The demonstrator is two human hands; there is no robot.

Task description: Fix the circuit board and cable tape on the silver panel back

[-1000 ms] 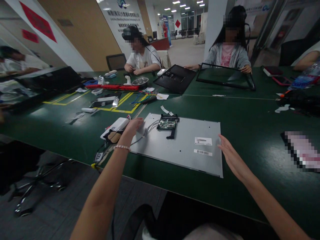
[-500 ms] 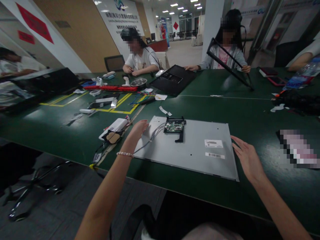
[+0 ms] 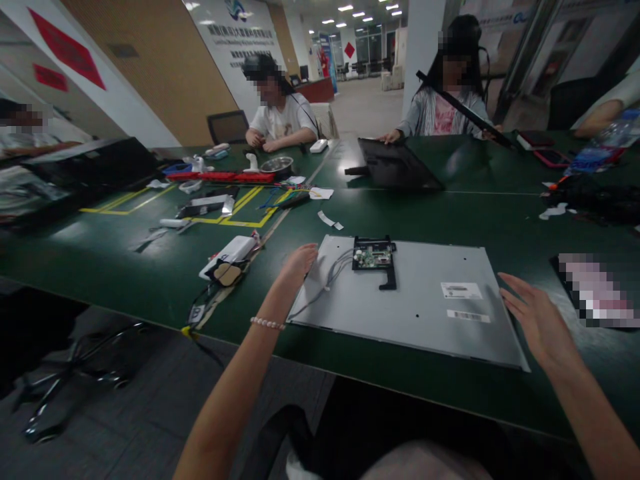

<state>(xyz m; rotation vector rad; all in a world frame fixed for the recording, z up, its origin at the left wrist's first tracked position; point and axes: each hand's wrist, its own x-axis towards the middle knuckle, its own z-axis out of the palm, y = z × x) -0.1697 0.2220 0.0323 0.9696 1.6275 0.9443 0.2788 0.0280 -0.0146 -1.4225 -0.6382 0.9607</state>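
A flat grey LCD panel (image 3: 425, 293) lies back side up in front of me on the green table. Fixed near its far edge is a green circuit board (image 3: 374, 258) in a black bracket, with grey cables (image 3: 336, 270) running off toward the left. My left hand (image 3: 299, 262) holds the panel's left edge, its fingertips partly hidden. At the opposite edge, my right hand (image 3: 543, 320) has its fingers extended along the side, holding the panel from the right.
Left of the panel is a white device with black tape (image 3: 230, 260). A phone (image 3: 595, 290) lies at the right. Across the table, one person (image 3: 285, 120) sits with hands together; another (image 3: 445, 113) handles a black frame (image 3: 463, 110) and a black panel (image 3: 397, 163).
The LCD panel and both my hands have shifted to the right. Across the table, a person has moved the black panel rightward and turned the black frame.
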